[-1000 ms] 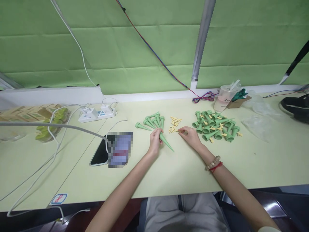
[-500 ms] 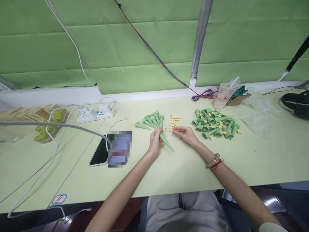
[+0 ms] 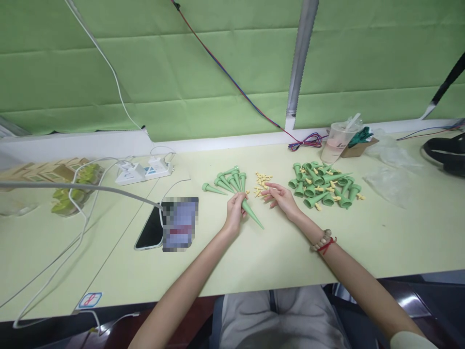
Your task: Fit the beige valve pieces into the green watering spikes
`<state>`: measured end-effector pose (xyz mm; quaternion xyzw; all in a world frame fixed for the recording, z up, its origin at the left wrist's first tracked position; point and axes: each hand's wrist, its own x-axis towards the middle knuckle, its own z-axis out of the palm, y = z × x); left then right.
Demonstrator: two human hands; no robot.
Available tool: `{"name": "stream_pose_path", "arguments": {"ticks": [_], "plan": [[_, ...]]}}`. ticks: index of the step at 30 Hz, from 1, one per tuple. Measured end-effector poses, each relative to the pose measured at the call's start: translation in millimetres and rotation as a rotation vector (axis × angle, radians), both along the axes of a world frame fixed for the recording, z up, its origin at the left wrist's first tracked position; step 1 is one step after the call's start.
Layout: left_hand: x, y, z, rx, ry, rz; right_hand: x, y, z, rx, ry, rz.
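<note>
My left hand (image 3: 235, 209) is closed round the wide end of a green cone spike (image 3: 253, 214), whose tip points down-right on the table. A small yellow piece sits at the cone's top by my fingers. My right hand (image 3: 281, 198) hovers just right of it, fingers spread, holding nothing, beside a small heap of yellow pieces (image 3: 262, 182). A few bare green cones (image 3: 227, 182) lie behind my left hand. A larger pile of green cones with yellow pieces (image 3: 323, 190) lies to the right of my right hand.
A phone (image 3: 169, 223) on a white cable lies left of my hands, with a power strip (image 3: 145, 170) behind it. A plastic cup (image 3: 337, 143), clear bags (image 3: 390, 182) and a black headset (image 3: 446, 157) stand at the right. Small boxes (image 3: 47, 172) sit far left.
My right hand moved left from the yellow heap toward the cone, then opened its fingers. My left hand kept hold of the cone.
</note>
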<state>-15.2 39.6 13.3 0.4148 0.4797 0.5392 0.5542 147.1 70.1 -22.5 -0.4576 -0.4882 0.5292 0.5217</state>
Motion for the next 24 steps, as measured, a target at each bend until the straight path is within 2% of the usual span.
{"name": "stream_pose_path", "arguments": {"ticks": [4, 7, 11, 15, 18, 24], "plan": [[-2, 2, 0.2, 0.004, 0.077, 0.063, -1, 0, 0.0, 0.012, -0.056, -0.029], [-7, 6, -3.4, 0.045, 0.208, 0.128, 0, -2, 0.7, 0.050, -0.169, -0.102], [-15, 11, -9.3, 0.118, 0.394, 0.145, 4, -7, 2.6, 0.265, -0.550, -0.207], [-17, 14, -12.7, 0.146, 0.454, 0.154, 5, -9, 2.2, 0.438, -0.840, -0.227], [-15, 16, -15.0, 0.172, 0.488, 0.128, 7, -7, -0.7, 0.484, -0.923, -0.196], [-14, 21, -19.3, 0.026, 0.512, -0.013, 10, -4, -7.9, 0.461, -0.926, -0.147]]}}
